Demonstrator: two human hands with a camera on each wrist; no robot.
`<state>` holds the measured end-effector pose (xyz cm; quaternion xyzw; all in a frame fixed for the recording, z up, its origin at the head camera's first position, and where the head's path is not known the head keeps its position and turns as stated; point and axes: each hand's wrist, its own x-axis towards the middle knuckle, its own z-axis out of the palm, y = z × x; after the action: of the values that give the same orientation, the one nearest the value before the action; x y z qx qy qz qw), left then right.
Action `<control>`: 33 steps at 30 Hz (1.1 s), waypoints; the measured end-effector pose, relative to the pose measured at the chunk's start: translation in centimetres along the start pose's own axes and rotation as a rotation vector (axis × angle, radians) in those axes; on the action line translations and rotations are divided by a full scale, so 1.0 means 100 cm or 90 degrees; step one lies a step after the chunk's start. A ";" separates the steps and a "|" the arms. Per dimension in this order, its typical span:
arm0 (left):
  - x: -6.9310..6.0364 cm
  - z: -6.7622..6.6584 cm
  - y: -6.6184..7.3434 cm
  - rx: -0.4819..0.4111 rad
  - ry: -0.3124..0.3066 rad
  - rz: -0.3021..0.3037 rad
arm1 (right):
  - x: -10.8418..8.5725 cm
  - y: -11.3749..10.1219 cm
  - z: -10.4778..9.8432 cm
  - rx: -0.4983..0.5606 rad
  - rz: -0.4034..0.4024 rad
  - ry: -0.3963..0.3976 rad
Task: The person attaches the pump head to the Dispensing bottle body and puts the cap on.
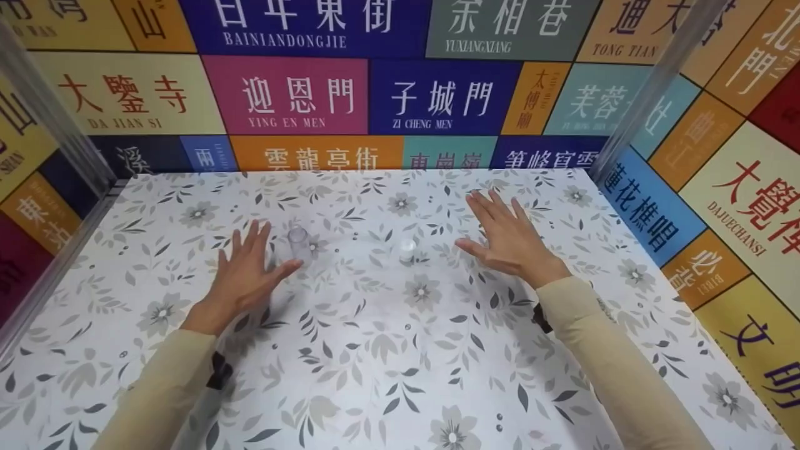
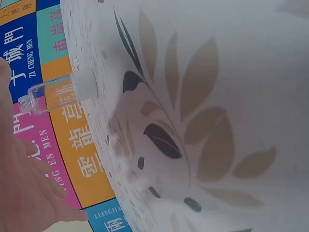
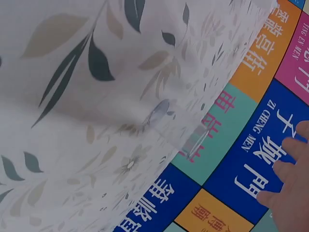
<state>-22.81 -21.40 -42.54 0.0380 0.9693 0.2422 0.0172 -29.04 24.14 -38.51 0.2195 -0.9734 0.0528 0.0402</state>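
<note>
Just beside left hand (image 1: pixel 240 278), clear container (image 1: pixel 300 244)

Clear cylinder (image 1: pixel 300 244) and whitish container (image 1: pixel 407 250) stand apart.

The worktop (image 1: pixel 350 381) is white, printed all over with grey and beige flowers, leaves and small dots. Two small things stand on its far half: on the left a clear cylinder (image 1: pixel 300 245), beside a printed flower, and well apart from it, nearer the middle, a smaller whitish piece (image 1: pixel 407 251), its details too small to tell.
</note>
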 end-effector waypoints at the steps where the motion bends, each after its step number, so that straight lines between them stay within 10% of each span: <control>1: 0.000 0.001 0.001 -0.010 0.003 0.000 | 0.000 -0.002 0.001 0.001 -0.004 0.001; 18: 0.003 0.017 0.007 -0.180 -0.036 -0.058 | 0.010 -0.025 0.018 0.036 -0.050 0.002; 33: 0.006 0.029 0.007 -0.287 0.001 -0.053 | 0.016 -0.041 0.035 0.209 -0.005 -0.035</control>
<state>-23.24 -19.36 -44.75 -0.0067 0.8915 0.4517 0.0345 -28.93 19.35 -41.47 0.2282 -0.9515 0.2049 -0.0229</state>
